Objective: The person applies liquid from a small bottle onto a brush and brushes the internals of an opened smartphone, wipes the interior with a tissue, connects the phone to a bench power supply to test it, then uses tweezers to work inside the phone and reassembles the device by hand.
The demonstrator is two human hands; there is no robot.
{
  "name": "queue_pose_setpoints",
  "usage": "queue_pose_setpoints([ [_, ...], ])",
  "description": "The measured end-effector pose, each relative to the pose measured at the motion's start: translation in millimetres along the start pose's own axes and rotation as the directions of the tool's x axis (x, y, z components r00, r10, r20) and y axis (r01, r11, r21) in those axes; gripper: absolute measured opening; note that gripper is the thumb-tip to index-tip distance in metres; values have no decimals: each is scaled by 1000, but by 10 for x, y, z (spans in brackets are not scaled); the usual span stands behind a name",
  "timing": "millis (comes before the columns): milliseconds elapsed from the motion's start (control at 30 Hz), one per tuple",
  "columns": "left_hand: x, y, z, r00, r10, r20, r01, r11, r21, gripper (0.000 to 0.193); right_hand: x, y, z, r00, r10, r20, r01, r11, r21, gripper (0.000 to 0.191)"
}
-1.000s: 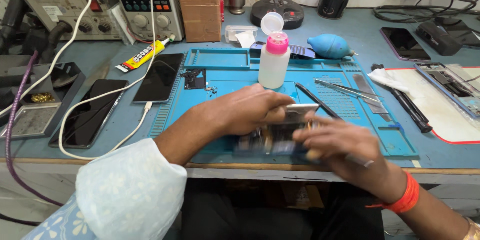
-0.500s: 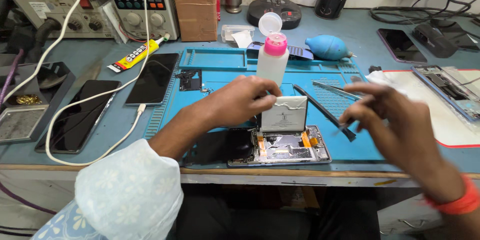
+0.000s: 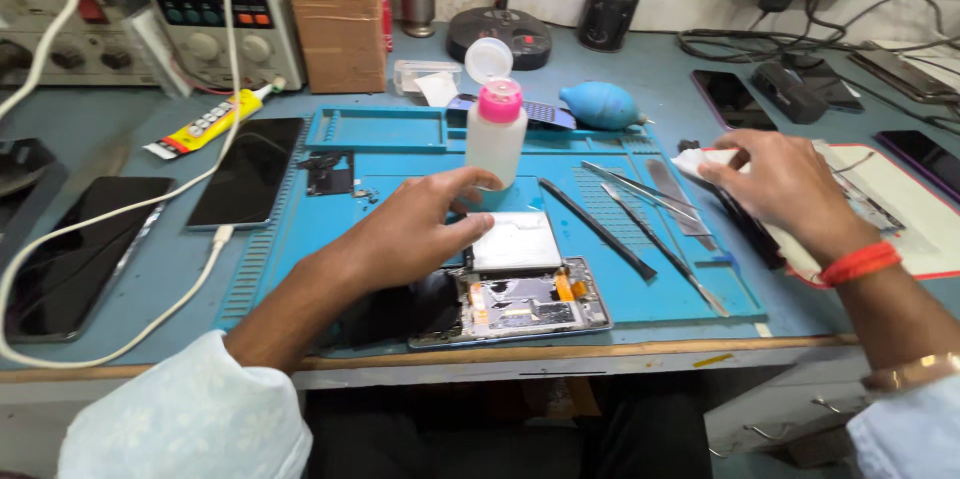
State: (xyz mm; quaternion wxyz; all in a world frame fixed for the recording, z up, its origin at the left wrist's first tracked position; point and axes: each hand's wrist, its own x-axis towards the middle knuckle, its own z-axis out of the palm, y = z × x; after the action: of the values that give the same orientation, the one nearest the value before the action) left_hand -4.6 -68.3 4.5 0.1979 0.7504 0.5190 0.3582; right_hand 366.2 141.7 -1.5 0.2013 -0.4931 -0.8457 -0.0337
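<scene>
- A person's left hand [image 3: 415, 229] rests over the opened phone [image 3: 515, 299] on the blue work mat [image 3: 390, 129], fingers spread apart and lightly curled, the fingertips at the edge of the raised silver battery panel [image 3: 515, 241].
- The opened phone lies at the mat's 6 o'clock edge, near the front of the bench, its circuit boards and orange flex strips exposed.
- At 3 o'clock from the phone, the right hand [image 3: 785, 184] is off the mat, thumb and fingers pinched together on a small white wipe [image 3: 697, 163]; an orange band circles the wrist.
- A white bottle with a pink cap [image 3: 497, 129] stands at 12 o'clock from the phone, just beyond the left fingertips.
- Metal tweezers and pry tools [image 3: 645, 209] lie on the mat between the two hands.
- At 10 o'clock, a dark phone [image 3: 250, 171] lies beside a yellow glue tube [image 3: 205, 124].
</scene>
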Motion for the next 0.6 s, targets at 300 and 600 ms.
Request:
queue_pose_setpoints([
  [300, -672, 321, -182, 997, -45, 66, 35, 988, 150, 94, 112, 270, 98, 975, -3, -221, 45, 982, 185, 31],
  [600, -882, 323, -108, 995, -94, 29, 93, 996, 9, 101, -649, -1170, -236, 937, -346, 45, 204, 649, 733, 11],
])
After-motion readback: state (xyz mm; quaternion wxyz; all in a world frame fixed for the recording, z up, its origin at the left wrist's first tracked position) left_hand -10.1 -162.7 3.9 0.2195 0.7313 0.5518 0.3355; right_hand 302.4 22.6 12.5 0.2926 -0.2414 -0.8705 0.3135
